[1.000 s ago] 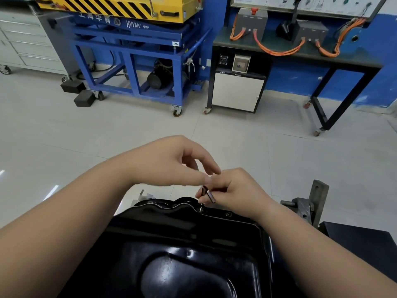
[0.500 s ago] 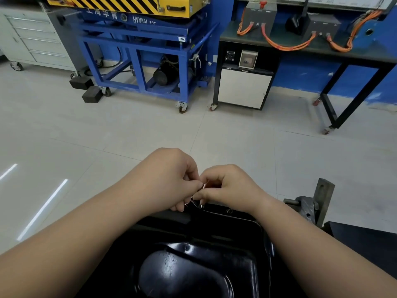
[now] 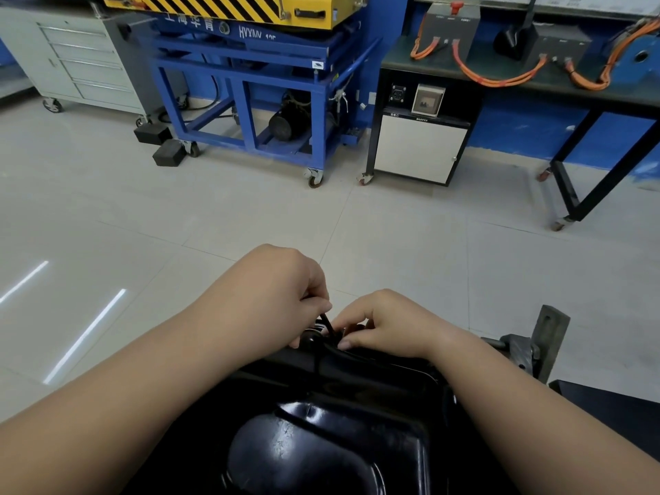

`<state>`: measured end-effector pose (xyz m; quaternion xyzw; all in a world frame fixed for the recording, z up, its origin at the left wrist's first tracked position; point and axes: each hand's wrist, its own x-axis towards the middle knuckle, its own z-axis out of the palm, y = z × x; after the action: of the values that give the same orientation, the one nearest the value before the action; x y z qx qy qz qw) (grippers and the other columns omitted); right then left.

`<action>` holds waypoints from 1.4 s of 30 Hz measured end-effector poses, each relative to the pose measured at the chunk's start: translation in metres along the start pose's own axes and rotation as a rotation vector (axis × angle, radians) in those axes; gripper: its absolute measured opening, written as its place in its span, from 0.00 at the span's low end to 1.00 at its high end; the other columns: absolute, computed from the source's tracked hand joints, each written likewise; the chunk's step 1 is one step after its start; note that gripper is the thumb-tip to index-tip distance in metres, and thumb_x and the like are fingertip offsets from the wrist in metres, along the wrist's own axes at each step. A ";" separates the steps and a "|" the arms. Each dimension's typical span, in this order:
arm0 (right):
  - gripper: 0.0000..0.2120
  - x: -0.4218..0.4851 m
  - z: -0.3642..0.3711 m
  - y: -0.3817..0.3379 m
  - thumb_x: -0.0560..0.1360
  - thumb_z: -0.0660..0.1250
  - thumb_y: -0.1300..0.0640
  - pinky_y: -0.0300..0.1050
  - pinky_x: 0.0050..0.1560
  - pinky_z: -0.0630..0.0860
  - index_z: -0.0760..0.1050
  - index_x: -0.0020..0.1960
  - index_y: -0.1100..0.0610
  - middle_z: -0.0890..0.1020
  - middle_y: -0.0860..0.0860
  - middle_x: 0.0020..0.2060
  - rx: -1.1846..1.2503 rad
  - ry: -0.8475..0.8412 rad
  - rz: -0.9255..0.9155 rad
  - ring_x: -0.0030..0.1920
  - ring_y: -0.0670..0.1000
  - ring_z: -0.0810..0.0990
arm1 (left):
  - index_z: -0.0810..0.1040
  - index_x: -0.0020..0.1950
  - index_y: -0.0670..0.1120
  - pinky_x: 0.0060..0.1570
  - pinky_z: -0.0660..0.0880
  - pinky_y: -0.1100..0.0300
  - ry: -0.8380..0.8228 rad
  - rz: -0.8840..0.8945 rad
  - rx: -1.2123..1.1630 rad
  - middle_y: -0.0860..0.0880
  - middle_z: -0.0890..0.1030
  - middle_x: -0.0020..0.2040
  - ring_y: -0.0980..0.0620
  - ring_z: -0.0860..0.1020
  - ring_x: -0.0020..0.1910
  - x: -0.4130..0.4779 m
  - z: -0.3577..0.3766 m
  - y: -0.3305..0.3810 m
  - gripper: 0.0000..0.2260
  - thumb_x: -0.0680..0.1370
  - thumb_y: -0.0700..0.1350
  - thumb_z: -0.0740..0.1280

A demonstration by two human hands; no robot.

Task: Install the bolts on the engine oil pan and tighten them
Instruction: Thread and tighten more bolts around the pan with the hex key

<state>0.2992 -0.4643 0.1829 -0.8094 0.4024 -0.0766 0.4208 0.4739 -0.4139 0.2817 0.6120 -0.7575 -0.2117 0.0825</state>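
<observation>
Bolt, a thin dark shank, slants between both hands. The left hand pinches its upper end. Its lower end points down and right into the curled, pinching fingertips of the right hand, at the far rim of the oil pan.

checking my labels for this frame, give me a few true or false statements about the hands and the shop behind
The left hand and the right hand are both at the far rim of the black oil pan. True.
The left hand holds nothing. False: it pinches a thin dark bolt.
The orange cables lie on the bench at the back right. True.
The wheeled cart behind is red. False: the cart is blue.
</observation>
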 end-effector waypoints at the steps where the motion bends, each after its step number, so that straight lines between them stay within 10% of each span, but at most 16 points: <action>1: 0.11 0.000 0.000 -0.001 0.71 0.72 0.60 0.25 0.44 0.68 0.83 0.53 0.51 0.78 0.33 0.36 -0.004 -0.001 -0.011 0.39 0.32 0.76 | 0.75 0.35 0.54 0.32 0.67 0.73 0.017 0.013 0.021 0.53 0.79 0.25 0.66 0.74 0.26 -0.002 0.000 0.000 0.09 0.76 0.49 0.65; 18: 0.10 0.006 0.008 0.004 0.73 0.70 0.57 0.33 0.50 0.70 0.82 0.54 0.53 0.84 0.48 0.49 -0.238 0.046 -0.092 0.49 0.43 0.78 | 0.79 0.50 0.55 0.44 0.68 0.64 0.185 0.064 0.119 0.56 0.82 0.46 0.57 0.76 0.48 -0.025 0.016 -0.005 0.09 0.78 0.53 0.60; 42: 0.09 0.009 0.014 0.014 0.73 0.70 0.58 0.31 0.49 0.65 0.83 0.52 0.54 0.74 0.46 0.47 -0.197 0.099 -0.196 0.48 0.44 0.70 | 0.69 0.41 0.56 0.37 0.68 0.60 0.156 -0.026 0.142 0.57 0.71 0.31 0.57 0.69 0.35 -0.026 0.017 0.003 0.05 0.77 0.51 0.61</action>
<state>0.3036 -0.4668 0.1611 -0.8776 0.3470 -0.1172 0.3095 0.4706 -0.3841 0.2711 0.6406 -0.7540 -0.1102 0.0951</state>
